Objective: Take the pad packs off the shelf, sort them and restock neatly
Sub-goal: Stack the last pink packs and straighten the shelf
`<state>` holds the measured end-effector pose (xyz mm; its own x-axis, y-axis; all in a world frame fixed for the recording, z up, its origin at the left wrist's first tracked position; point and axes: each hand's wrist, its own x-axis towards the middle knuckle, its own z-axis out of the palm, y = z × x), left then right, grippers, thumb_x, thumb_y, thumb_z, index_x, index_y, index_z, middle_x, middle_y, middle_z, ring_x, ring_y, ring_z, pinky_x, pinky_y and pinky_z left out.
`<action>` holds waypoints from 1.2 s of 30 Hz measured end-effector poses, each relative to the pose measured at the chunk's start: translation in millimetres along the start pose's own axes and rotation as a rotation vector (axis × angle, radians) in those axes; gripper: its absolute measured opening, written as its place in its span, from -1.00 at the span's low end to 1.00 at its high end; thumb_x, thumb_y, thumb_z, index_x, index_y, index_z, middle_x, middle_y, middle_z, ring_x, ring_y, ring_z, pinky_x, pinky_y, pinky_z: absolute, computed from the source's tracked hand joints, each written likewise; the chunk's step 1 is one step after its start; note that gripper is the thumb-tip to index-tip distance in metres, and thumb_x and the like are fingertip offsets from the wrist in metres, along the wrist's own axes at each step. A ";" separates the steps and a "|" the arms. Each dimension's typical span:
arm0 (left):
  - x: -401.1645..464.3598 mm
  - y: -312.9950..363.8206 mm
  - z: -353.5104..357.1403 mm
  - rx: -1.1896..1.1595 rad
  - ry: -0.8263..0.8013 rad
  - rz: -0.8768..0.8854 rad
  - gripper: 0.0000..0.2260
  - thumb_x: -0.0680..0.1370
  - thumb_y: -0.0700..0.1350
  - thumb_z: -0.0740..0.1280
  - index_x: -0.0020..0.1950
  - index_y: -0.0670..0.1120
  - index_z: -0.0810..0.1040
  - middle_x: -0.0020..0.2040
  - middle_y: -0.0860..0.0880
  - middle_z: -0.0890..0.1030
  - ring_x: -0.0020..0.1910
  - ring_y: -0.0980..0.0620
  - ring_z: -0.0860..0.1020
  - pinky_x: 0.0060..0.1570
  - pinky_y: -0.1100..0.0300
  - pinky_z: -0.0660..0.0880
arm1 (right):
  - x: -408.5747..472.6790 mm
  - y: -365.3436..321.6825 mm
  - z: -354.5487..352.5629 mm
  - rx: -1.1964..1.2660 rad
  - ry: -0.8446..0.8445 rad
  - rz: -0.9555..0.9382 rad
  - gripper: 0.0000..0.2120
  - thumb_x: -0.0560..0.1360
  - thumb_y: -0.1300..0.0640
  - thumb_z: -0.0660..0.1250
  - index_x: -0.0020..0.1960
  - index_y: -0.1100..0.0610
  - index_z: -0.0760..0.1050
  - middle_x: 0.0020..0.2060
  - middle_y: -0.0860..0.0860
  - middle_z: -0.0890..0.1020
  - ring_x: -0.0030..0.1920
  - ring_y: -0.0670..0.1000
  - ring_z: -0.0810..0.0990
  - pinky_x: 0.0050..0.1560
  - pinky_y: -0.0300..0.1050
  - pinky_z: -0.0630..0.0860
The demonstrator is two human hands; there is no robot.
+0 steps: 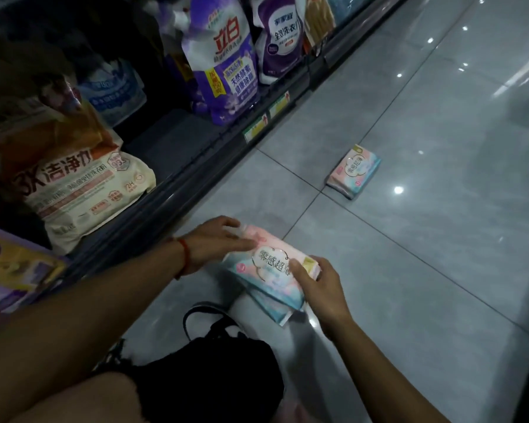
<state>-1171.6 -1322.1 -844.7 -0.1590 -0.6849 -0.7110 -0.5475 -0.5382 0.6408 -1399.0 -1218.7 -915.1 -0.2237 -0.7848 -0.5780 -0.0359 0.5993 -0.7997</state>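
**Two Hands on the Stack, One Pack Stray**

Two big things frame my fingers: the grey tiled floor (409,270) under them and the dark bottom shelf (177,141) beyond my left fingertips. On that shelf stand laundry detergent bags: a cream and orange one (83,184) closest to my left wrist, a purple one (223,71) farther along, with a bare stretch of shelf between them.

Between my hands lies a small stack of pad packs (272,276), pink and pale blue, resting low by the floor in front of my knees. My left hand (214,242) lies over the far end of the top pack, fingers mostly straight, pressing down. My right hand (315,285) grips the near corner, thumb on top and fingers curled around the edge.

I judge this to be the sorting step: packs are off the shelf and I am squaring the pile. Next I need to even the edges, then lift the stack to that bare shelf stretch.

One more pad pack (353,172) lies alone on the tiles, well beyond my right fingertips; it must be fetched. A black bag (226,355) sits just beneath my wrists and may crowd the lift.
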 end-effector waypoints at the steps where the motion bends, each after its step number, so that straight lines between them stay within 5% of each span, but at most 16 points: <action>1: 8.9 -10.3 9.9 0.003 0.007 0.026 -0.49 0.42 -0.17 0.60 0.32 -0.11 0.52 0.09 -0.08 0.68 0.08 -0.04 0.65 -0.09 0.19 0.60 | 2.0 11.5 1.7 -0.060 0.036 0.017 -0.51 0.39 -0.28 0.52 0.14 0.01 0.54 -0.02 -0.02 0.73 -0.05 -0.04 0.73 -0.01 -0.10 0.68; 4: 29.8 -37.4 43.6 0.123 0.039 0.096 -0.62 0.48 -0.25 0.46 0.31 -0.17 0.59 0.19 -0.12 0.68 0.14 -0.05 0.63 0.09 0.24 0.54 | 8.6 37.6 11.3 -0.329 0.123 0.031 -0.56 0.51 -0.21 0.45 0.14 0.13 0.56 -0.01 0.05 0.65 -0.07 -0.03 0.65 -0.21 -0.43 0.45; 7: 42.8 -53.0 59.5 0.107 0.103 0.104 -0.50 0.49 -0.07 0.45 0.43 -0.07 0.53 0.32 -0.03 0.60 0.28 0.01 0.56 0.25 0.33 0.39 | 18.4 47.1 20.8 -0.499 0.078 0.071 -0.54 0.57 -0.27 0.32 0.23 0.09 0.49 0.13 0.14 0.53 0.05 0.07 0.58 0.02 -0.17 0.50; 10: 52.7 -64.6 61.3 -0.035 0.085 0.081 -0.25 0.24 0.20 0.53 0.41 0.07 0.51 0.25 0.07 0.63 0.18 0.08 0.62 0.29 0.09 0.52 | 33.6 38.1 12.3 -0.431 0.027 0.130 -0.51 0.55 -0.37 0.23 0.19 0.02 0.44 0.12 0.07 0.57 -0.01 -0.01 0.63 -0.09 -0.11 0.55; 12: 60.6 -71.8 59.8 -0.031 0.050 0.060 -0.26 0.19 0.27 0.55 0.34 0.14 0.54 0.18 0.15 0.66 0.12 0.14 0.64 0.25 0.04 0.57 | 54.4 25.8 -3.1 -0.475 0.077 0.048 -0.42 0.51 -0.43 0.15 0.20 0.04 0.48 0.11 0.10 0.61 0.00 0.03 0.65 -0.01 -0.02 0.59; 16: 71.5 -72.1 59.5 0.043 0.033 0.086 -0.38 0.29 0.30 0.51 0.31 0.17 0.55 0.14 0.18 0.67 0.10 0.14 0.65 0.23 0.03 0.57 | 139.8 -12.9 -39.3 -0.670 0.203 -0.162 -0.54 0.65 -0.08 0.22 0.48 0.10 0.37 0.44 0.17 0.41 0.38 0.15 0.47 0.40 0.05 0.41; 19: 71.6 -78.8 64.6 0.044 0.028 0.134 -0.58 0.43 0.18 0.52 0.26 0.28 0.53 0.14 0.22 0.66 0.13 0.20 0.62 0.24 0.11 0.55 | 214.2 -41.3 -65.4 -0.809 0.213 -0.150 -0.36 0.62 0.09 0.33 0.63 0.01 0.16 0.62 0.07 0.12 0.55 0.18 0.26 0.49 0.17 0.37; 22: 72.3 -91.1 65.1 0.044 0.066 0.163 -0.47 0.36 0.31 0.47 0.32 0.32 0.50 0.18 0.23 0.64 0.16 0.17 0.62 0.22 0.06 0.56 | 263.5 -58.5 -83.2 -1.023 0.133 -0.093 -0.18 0.58 0.09 0.39 0.67 0.02 -0.01 0.66 0.06 -0.08 0.62 0.22 -0.01 0.56 0.20 0.23; 26: 76.0 -103.8 67.2 0.032 0.115 0.213 -0.36 0.38 0.29 0.47 0.42 0.14 0.50 0.27 0.14 0.62 0.24 0.12 0.59 0.28 -0.02 0.54 | 273.8 -58.6 -64.9 -1.077 0.155 -0.088 -0.11 0.52 0.13 0.46 0.66 0.07 0.00 0.57 0.14 0.16 0.52 0.29 0.18 0.50 0.14 0.28; 30: 69.4 -100.1 62.8 -0.097 0.199 0.109 -0.56 0.41 0.01 0.58 0.25 0.02 0.61 0.09 0.06 0.70 0.07 0.09 0.66 0.17 0.05 0.60 | 234.0 -36.4 -26.9 -1.150 0.136 -0.173 -0.13 0.46 0.12 0.48 0.62 0.15 0.09 0.47 0.23 0.22 0.38 0.35 0.32 0.44 0.18 0.35; 32: 66.7 -100.3 57.4 -0.159 0.262 0.062 -0.47 0.32 0.18 0.56 0.21 -0.02 0.63 0.06 0.05 0.71 0.05 0.07 0.67 0.13 0.07 0.61 | 204.0 -22.1 -1.1 -1.121 0.032 -0.162 -0.12 0.43 0.14 0.52 0.59 0.25 0.12 0.50 0.28 0.18 0.37 0.35 0.38 0.42 0.12 0.37; 34: 62.2 -103.8 51.2 -0.237 0.351 0.037 -0.42 0.26 0.25 0.52 0.18 -0.03 0.65 0.05 0.04 0.72 0.05 0.05 0.68 0.13 0.05 0.62 | 172.4 -6.0 21.4 -1.083 -0.118 -0.170 -0.28 0.44 0.16 0.50 0.49 0.30 0.26 0.45 0.30 0.25 0.32 0.33 0.45 0.36 0.04 0.41; 36: 57.3 -111.1 43.8 -0.327 0.429 0.016 -0.51 0.32 0.09 0.59 0.17 -0.09 0.66 0.05 -0.03 0.72 0.06 -0.02 0.68 0.17 -0.05 0.61 | 151.7 8.3 31.9 -1.059 -0.194 -0.254 -0.66 0.49 0.14 0.42 0.21 0.25 0.50 0.22 0.29 0.48 0.16 0.31 0.54 0.14 -0.04 0.46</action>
<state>-1155.9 -1280.0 -969.3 0.2224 -0.7965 -0.5623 -0.2523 -0.6041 0.7559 -1402.2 -1337.8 -1014.6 0.0616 -0.8599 -0.5067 -0.8951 0.1770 -0.4092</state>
